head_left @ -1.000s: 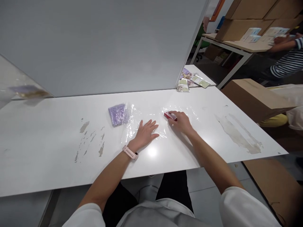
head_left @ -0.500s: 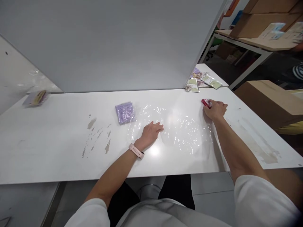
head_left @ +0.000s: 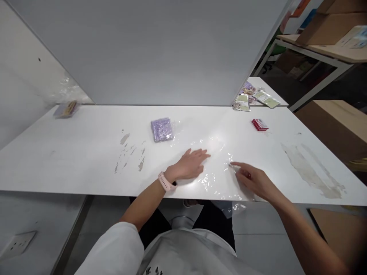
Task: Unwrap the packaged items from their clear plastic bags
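Observation:
A sheet or bag of clear plastic film (head_left: pixel 210 181) lies on the white table and hangs over its front edge. My left hand (head_left: pixel 190 164), with a pink watch band on the wrist, rests flat on the film, fingers stretched out. To its right my right hand (head_left: pixel 255 181) reaches in with the index finger extended, its tip at the film, and the other fingers loosely bent. No object shows in that hand. Beyond it sits a small red and white box (head_left: pixel 260 125). A folded purple item in clear wrapping (head_left: pixel 162 130) lies behind my left hand.
A grey panel (head_left: pixel 160 53) rises along the table's back edge. Flat packets (head_left: pixel 266 98) lie at the back right, and another packet (head_left: pixel 67 109) at the far left. Cardboard boxes (head_left: pixel 332 122) stand beyond the right side. Worn patches mark the tabletop (head_left: pixel 86 152).
My right hand has let go of the red box and come nearer to me, down to the film. The film has shifted toward the front edge. My left hand stays flat; the view has turned slightly.

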### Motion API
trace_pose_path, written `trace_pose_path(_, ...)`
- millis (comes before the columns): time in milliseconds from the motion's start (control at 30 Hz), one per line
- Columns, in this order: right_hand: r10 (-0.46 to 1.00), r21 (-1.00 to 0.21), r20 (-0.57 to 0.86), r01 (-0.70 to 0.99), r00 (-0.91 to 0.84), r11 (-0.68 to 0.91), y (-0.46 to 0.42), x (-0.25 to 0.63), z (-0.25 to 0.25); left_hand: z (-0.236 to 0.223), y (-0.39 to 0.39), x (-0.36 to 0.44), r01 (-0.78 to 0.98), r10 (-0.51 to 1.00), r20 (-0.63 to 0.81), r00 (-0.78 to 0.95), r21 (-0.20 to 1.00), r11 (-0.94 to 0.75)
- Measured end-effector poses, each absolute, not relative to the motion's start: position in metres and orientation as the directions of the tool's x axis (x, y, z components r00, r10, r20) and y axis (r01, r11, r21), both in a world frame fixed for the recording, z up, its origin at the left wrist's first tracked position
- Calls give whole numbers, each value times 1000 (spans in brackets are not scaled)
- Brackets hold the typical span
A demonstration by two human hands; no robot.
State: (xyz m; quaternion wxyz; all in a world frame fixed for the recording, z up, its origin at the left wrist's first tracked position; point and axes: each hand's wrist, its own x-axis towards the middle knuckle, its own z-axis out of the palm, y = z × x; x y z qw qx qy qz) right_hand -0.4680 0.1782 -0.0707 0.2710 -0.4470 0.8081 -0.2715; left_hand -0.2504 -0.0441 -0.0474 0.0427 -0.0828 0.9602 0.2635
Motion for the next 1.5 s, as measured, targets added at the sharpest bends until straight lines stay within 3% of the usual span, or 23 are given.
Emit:
trace_pose_path(67,-846,-802,-348,-340,-404,492,200,-444,-65,-50,-30,-222,-81,5,-149,-989,560,824)
trace_pose_path(167,-821,-852,-513,38,-249,521,226,-417,-59,-58,-16,-174,-12,91,-142,-986,597,802)
trace_pose_path(300,-876,-848,-480,283,-52,448,240,-398,-52,-68,-5,-132,-33,44,-105,-993,637,770)
trace_pose_path(400,-926,-891,-378,269,6,366,226,-397,-38,-71,3,-126,-128,-165,-24,-986,741,659)
trace_pose_path(467,-945,-924,-326,225,-35,310,203,-401,-26,-70,6,-131,-185,-377,14,-926,854,486)
trace_pose_path(600,-968,-995,-68,86,-242,48,133,-406,-7,-62,-3,-150,-206,-763,-135,-632,979,-3)
trace_pose_path(667,-936,-996,70,-83,-344,-44,104,-402,-7,-59,-11,-157,-195,-833,-237,-500,968,-158)
trace_pose_path(767,-906,-919,236,-384,-350,-91,87,-388,-21,-62,-19,-158,-217,-864,-296,-407,950,-223)
trace_pose_path(833,-937,-805,302,-573,-178,-150,91,-377,-38,-66,-20,-155,-248,-876,-288,-387,947,-202)
trace_pose_path(933,-959,-562,262,-792,105,-240,105,-368,-65,-67,-17,-152,-368,-884,-238,-401,926,-83)
trace_pose_path(1033,-970,-434,215,-879,113,-199,121,-364,-83,-59,-6,-153,-550,-923,8,-384,802,235)
trace_pose_path(1133,-972,-417,223,-895,71,-161,138,-361,-90,-50,7,-146,-567,-758,310,-573,517,641)
trace_pose_path(1200,-971,-429,225,-886,87,-179,151,-360,-93,-50,14,-134,-399,-516,243,-821,401,825)
trace_pose_path(1300,-967,-499,234,-841,102,-210,167,-361,-95,-63,17,-111,-214,-254,44,-966,414,885)
trace_pose_path(1367,-968,-564,238,-800,80,-205,173,-362,-94,-73,14,-99,-230,-284,49,-958,462,857)
trace_pose_path(1500,-980,-674,199,-723,20,-152,169,-364,-84,-81,4,-93,-295,-494,156,-856,637,712)
